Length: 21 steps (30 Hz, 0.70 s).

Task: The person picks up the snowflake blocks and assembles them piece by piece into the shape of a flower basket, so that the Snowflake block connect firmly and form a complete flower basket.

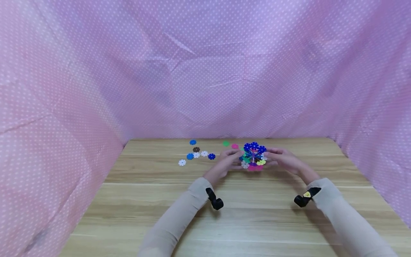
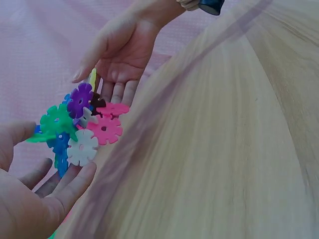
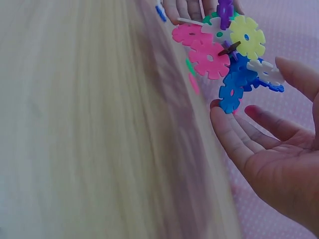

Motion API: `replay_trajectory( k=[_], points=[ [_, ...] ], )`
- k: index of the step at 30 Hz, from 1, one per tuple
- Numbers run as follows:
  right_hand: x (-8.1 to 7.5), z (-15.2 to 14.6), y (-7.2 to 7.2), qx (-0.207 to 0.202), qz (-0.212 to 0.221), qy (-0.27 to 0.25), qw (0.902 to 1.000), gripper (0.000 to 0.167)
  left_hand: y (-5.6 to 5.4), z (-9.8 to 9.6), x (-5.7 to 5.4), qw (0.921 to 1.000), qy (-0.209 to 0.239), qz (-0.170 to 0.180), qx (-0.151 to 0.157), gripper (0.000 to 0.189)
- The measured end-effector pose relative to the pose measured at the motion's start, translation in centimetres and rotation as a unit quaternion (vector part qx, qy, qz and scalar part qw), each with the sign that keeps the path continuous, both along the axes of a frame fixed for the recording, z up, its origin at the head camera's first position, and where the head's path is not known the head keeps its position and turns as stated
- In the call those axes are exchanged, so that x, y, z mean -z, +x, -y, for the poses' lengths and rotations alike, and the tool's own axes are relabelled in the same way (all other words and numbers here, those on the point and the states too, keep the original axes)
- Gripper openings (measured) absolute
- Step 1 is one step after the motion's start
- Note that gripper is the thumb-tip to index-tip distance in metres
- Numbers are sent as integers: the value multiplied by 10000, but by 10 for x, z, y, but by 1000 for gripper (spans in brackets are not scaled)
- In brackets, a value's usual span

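Observation:
A rounded cluster of interlocking flower-shaped plastic discs [image 1: 253,157] is held between both hands above the far part of the table. My left hand [image 1: 226,160] grips its left side, thumb near a green disc [image 2: 56,120] and fingers under a white one [image 2: 82,148]. On the other side my right hand [image 1: 287,163] holds it, thumb at a white disc [image 3: 267,73] and fingertips below a blue disc [image 3: 231,93]. Pink discs [image 3: 209,59] and a yellow disc [image 3: 247,38] stick out too. The cluster's inner joints are partly hidden.
Loose discs lie on the wooden table [image 1: 244,221] left of the hands, among them a brown disc [image 1: 196,149], a dark blue disc [image 1: 211,156] and a white disc [image 1: 182,162]. Behind them are a green disc [image 1: 226,143] and a pink disc [image 1: 235,146]. Pink dotted cloth [image 1: 205,89] surrounds the table.

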State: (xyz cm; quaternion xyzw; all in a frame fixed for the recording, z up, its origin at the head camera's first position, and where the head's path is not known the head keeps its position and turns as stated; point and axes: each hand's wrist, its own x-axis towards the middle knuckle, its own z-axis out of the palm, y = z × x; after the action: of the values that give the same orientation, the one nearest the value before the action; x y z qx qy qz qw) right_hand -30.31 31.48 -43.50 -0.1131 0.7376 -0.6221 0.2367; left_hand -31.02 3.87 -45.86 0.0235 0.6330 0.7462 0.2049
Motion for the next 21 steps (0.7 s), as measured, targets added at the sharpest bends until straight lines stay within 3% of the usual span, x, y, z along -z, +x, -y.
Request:
replay_trajectory(
  k=[11,21],
  points=[
    [8,-6,1,249,360,32,9990,66,-3,-18,11,9995,-273,-116,-90,33],
    [14,-7,0,362,199,91,9991,60,-7,-21,13,9988,-465,-77,-151,36]
  ],
)
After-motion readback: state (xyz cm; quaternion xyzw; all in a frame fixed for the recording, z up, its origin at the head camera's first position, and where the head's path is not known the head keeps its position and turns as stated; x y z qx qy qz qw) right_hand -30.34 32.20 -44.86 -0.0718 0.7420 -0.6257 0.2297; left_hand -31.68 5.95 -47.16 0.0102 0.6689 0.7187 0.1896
